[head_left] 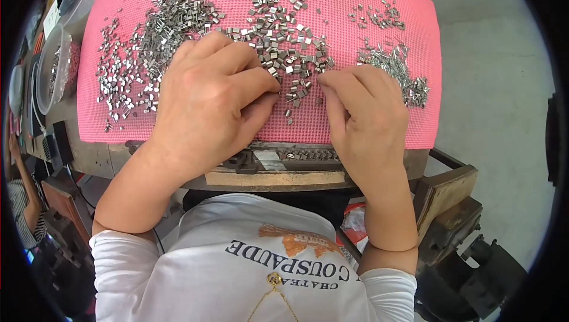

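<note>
My left hand hovers over the pink mesh mat, thumb and forefinger pinched together at the edge of a spread of small metal blocks. Whatever lies between those fingertips is too small to make out. My right hand is bent the same way, its thumb and forefinger close together beside the lower right of that spread. Its fingertips also hide what they may hold. Below the mat's near edge runs a dark metal strip lined with small metal parts.
A dense heap of metal pieces lies at the mat's left, and thin pins at its right. Clear plastic tubs stand along the left side. A wooden block juts out at right. Another person's arm shows far left.
</note>
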{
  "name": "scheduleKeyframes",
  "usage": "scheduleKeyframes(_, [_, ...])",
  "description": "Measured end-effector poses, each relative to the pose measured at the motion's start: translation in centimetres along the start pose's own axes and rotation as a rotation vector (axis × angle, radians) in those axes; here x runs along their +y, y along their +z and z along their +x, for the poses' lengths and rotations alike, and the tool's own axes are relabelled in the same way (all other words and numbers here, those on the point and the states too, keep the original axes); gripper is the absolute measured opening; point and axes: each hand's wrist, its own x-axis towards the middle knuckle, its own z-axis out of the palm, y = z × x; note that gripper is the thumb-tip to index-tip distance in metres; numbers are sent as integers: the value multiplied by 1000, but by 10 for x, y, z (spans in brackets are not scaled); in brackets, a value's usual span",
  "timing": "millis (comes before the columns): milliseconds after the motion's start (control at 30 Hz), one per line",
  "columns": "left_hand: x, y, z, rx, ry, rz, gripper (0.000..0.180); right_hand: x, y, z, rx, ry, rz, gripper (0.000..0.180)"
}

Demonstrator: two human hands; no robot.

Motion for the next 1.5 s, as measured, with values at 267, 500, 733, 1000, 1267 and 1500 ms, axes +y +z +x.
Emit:
scheduleKeyframes(267, [-8,-23,44,9,6,-14,17,13,-32,62,-176,-64,-62,9])
scheduleKeyframes(500, [6,-14,-5,44,-15,-42,18,6,-10,3,-123,-94,-9,11])
scheduleKeyframes(733, [35,0,-30,11,90,-131,27,-14,-28,-50,-150,20,201,19])
scheduleKeyframes(1000, [55,22,-35,98,150,26,28,-19,-13,-64,13,-43,83,23])
scheduleKeyframes(1267, [52,19,-40,71,106,-28,25,-20,-5,-68,125,-100,-12,22])
scheduleKeyframes(1500, [51,13,-40,-5,-20,-153,27,-9,-22,-54,-9,-24,195,24])
